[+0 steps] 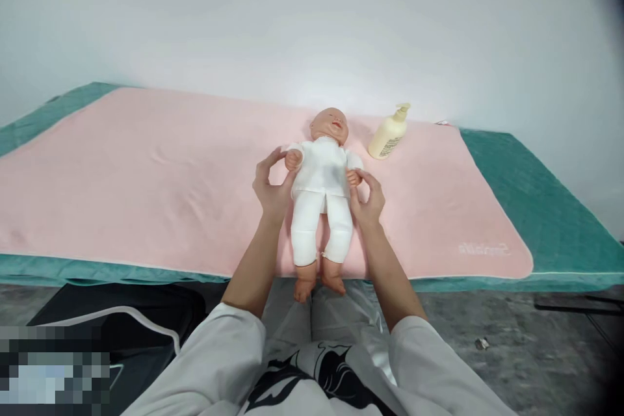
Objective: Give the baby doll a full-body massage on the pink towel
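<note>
A baby doll (322, 166) in a white cloth suit lies on its back on a pink mat (121, 175). Its head points away from me and its bare feet stick out over the near edge. My left hand (273, 185) is closed round the doll's hand on the left, thumb below and fingers above. On the other side, my right hand (368, 198) pinches the doll's other hand between thumb and fingers. Both doll arms rest out beside its body. A cream pump bottle (389, 135) stands to the right of the doll's head.
Green padded cover (536, 208) shows beneath the mat at both ends and along the front edge. Behind the table rises a pale wall (292, 19). Below on the left are a black surface (160, 312) and a pale tube (131, 315).
</note>
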Demonstrator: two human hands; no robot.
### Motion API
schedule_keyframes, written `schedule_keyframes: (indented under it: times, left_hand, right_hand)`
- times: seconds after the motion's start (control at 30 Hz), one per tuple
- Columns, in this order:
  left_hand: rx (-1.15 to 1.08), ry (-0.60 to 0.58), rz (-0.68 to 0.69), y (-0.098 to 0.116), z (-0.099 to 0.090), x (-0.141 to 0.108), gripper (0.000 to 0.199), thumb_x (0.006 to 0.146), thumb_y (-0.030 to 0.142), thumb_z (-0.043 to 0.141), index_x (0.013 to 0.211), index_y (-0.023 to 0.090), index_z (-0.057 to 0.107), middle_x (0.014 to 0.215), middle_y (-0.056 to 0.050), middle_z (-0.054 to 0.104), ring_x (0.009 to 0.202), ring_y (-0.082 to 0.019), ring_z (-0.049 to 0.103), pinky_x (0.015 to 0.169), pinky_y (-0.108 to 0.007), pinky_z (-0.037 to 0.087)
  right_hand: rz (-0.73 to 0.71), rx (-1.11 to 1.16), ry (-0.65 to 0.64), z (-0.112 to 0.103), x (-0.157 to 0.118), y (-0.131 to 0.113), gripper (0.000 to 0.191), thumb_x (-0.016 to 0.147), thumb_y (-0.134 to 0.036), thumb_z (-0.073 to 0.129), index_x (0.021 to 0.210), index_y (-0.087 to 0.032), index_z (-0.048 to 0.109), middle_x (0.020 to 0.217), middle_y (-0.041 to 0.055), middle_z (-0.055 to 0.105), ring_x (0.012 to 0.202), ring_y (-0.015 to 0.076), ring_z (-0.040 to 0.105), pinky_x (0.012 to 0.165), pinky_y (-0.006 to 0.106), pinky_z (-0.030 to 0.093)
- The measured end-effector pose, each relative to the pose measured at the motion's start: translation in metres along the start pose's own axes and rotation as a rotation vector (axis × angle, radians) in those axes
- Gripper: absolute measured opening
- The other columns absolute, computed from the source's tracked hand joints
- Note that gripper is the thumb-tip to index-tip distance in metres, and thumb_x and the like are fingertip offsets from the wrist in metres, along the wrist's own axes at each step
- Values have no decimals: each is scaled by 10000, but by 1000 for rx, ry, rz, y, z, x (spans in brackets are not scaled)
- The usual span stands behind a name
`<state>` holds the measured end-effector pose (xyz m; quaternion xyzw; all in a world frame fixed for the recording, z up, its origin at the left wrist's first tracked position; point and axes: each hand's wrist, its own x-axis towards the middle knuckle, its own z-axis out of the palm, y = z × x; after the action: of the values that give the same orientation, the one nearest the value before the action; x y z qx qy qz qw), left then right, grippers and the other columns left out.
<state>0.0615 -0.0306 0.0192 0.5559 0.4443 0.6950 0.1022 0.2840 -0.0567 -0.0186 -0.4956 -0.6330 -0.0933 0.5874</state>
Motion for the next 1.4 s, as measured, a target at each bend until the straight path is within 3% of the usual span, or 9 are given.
schedule_keyframes:
  times: [0.13,0.4,0.7,1.1,1.27,1.4]
  left_hand:
    - [30,-120,144,4,5,-5,424,821,414,774,1197,251,664,1159,-50,727,1132,-218,663,1035,-410,518]
    - [148,-422,422,6,10,-5,206,905,346,688,1080,243,713,1077,-42,774,1082,-203,688,980,-395,505]
    - [199,-598,458,11,7,0,178,933,267,632,1077,238,733,1087,-31,782,1121,-207,679,1002,-416,460]
    - [204,-570,474,7,7,0,167,946,307,622,1054,266,743,1055,-20,787,1101,-203,682,991,-430,477]
    - [192,-335,383,-2,3,-1,212,907,365,681,1089,264,722,1062,-37,778,1032,-201,682,943,-407,522]
    - [255,-105,219,-6,-6,1,338,922,430,643,1197,235,675,1129,-71,747,1055,-215,659,955,-401,522]
  right_hand:
    - [-224,19,-118,5,2,-1,293,952,-304,562,1240,-250,576,1134,72,764,1072,216,729,989,433,603]
    - [-363,56,-175,4,9,-13,304,941,-224,572,1244,-243,578,1103,61,780,1053,202,744,950,406,628]
    - [-400,58,-139,7,9,-11,360,915,-204,597,1272,-223,548,1083,79,780,1019,211,749,924,399,632]
    - [-359,20,-178,4,8,-12,264,935,-210,575,1197,-228,595,1099,69,783,1068,194,740,977,381,604]
    - [-311,-44,-43,0,7,-6,245,919,-210,614,1163,-229,619,1090,65,781,1039,188,744,942,358,609]
    - [46,-24,93,-7,7,5,302,911,-343,634,1178,-201,630,1120,91,751,1058,209,725,967,393,591]
